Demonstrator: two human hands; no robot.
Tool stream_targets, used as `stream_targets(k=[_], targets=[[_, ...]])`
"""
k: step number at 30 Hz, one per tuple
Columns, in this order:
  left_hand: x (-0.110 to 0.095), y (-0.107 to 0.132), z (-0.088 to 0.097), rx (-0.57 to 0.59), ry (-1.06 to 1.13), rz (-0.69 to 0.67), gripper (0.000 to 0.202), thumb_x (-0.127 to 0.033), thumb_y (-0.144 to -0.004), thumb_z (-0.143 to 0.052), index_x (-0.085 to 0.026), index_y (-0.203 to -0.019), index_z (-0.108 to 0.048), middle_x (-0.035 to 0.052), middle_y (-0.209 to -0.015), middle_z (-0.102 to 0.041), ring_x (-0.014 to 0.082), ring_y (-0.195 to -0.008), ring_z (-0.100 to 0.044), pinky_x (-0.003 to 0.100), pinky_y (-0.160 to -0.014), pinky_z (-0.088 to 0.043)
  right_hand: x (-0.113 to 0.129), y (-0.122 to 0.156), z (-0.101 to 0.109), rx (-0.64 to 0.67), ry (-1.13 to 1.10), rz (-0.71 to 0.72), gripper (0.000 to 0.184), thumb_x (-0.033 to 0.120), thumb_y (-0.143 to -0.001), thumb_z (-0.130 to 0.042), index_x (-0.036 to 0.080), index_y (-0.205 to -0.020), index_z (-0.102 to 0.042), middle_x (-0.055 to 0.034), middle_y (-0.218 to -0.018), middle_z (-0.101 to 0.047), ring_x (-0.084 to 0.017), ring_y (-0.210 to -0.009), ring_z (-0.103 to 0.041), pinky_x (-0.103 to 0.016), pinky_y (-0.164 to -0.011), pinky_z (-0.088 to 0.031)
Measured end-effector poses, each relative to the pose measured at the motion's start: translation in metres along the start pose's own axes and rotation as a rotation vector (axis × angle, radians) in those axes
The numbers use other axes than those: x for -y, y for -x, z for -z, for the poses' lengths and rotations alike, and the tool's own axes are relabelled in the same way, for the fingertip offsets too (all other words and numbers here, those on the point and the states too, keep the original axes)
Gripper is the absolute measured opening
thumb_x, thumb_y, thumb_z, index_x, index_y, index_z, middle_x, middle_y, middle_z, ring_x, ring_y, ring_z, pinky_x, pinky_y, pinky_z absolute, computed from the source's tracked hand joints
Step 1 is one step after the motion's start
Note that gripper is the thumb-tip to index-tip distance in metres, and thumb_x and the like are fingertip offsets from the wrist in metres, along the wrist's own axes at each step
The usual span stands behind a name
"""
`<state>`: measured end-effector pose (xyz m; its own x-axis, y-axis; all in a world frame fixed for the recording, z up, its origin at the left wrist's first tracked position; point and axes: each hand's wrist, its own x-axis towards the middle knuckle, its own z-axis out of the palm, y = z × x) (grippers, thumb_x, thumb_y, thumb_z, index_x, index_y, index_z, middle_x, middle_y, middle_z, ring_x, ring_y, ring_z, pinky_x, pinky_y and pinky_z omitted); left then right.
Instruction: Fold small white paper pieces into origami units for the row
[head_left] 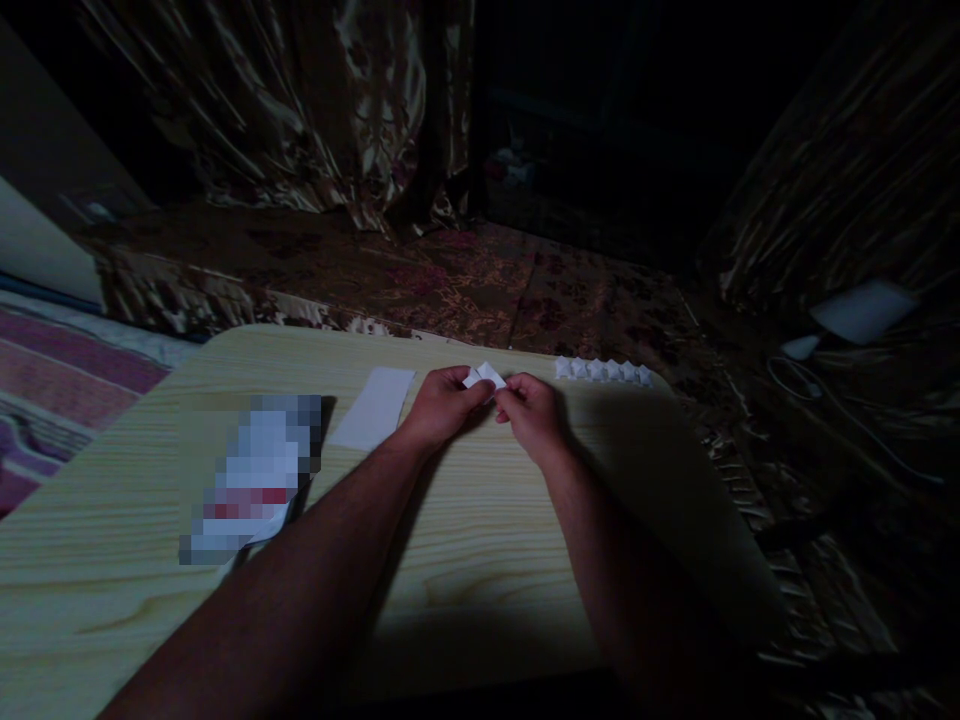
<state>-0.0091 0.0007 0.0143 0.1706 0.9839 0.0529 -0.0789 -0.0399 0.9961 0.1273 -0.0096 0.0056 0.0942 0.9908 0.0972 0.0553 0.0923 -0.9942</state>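
Between my hands is a small folded piece of white paper (486,374), held just above the far half of the table. My left hand (448,405) pinches it from the left, thumb on top. From the right, the thumb and fingers of my right hand (531,412) close on its lower right corner. A flat stack or sheet of white paper (375,405) lies left of my left hand. To the right, a row of several small folded white paper pieces (603,371) stands along the far edge.
The pale wooden table (480,560) has rounded corners. A blurred-out packet (262,465) lies at the left. Beyond the table are patterned curtains (375,110) and a dark floral cover (450,275). A white object with a cable (862,310) sits at the far right. Striped bedding (60,370) shows at left.
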Motion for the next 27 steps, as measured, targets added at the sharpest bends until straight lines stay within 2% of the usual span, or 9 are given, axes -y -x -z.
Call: stream_targets(k=[6, 13, 17, 27], targets=[[0.0011, -0.0008, 0.0009, 0.026, -0.027, -0.009, 0.018, -0.027, -0.067, -0.07, -0.013, -0.072, -0.06, -0.0027, -0.055, -0.054, 0.0059, -0.044, -0.042, 0.019, -0.042, -0.026, 0.0018, 0.0013, 0.0003, 0.015, 0.012, 0.021, 0.012, 0.029, -0.068, -0.058, 0.018, -0.068, -0.055, 0.0054, -0.054, -0.054, -0.009, -0.046, -0.05, -0.021, -0.045, -0.039], [0.0017, 0.0009, -0.0017, 0.0, -0.013, 0.005, 0.019, -0.029, -0.068, -0.069, -0.013, -0.07, -0.058, -0.0032, -0.054, -0.053, 0.0058, -0.043, -0.039, 0.019, -0.041, -0.026, 0.0032, 0.0019, 0.0009, 0.015, 0.042, 0.084, 0.009, 0.027, -0.069, -0.057, 0.018, -0.068, -0.056, 0.0056, -0.05, -0.053, -0.009, -0.046, -0.047, -0.021, -0.047, -0.037], [0.0018, 0.0012, -0.0032, -0.025, 0.02, -0.006, 0.021, -0.03, -0.069, -0.069, -0.013, -0.071, -0.057, -0.0021, -0.057, -0.055, 0.0072, -0.046, -0.044, 0.02, -0.043, -0.03, 0.0044, 0.0027, -0.0008, -0.006, -0.02, 0.046, 0.012, 0.029, -0.069, -0.059, 0.017, -0.069, -0.056, 0.0047, -0.053, -0.055, -0.009, -0.047, -0.05, -0.021, -0.048, -0.039], [0.0045, -0.0013, -0.0004, 0.018, 0.128, -0.031, 0.018, -0.026, -0.065, -0.071, -0.013, -0.071, -0.059, -0.0001, -0.063, -0.061, 0.0092, -0.051, -0.051, 0.021, -0.05, -0.036, 0.0054, 0.0044, -0.0028, 0.02, -0.078, -0.001, 0.015, 0.032, -0.068, -0.062, 0.017, -0.071, -0.059, 0.0031, -0.057, -0.059, -0.01, -0.049, -0.053, -0.022, -0.048, -0.043]])
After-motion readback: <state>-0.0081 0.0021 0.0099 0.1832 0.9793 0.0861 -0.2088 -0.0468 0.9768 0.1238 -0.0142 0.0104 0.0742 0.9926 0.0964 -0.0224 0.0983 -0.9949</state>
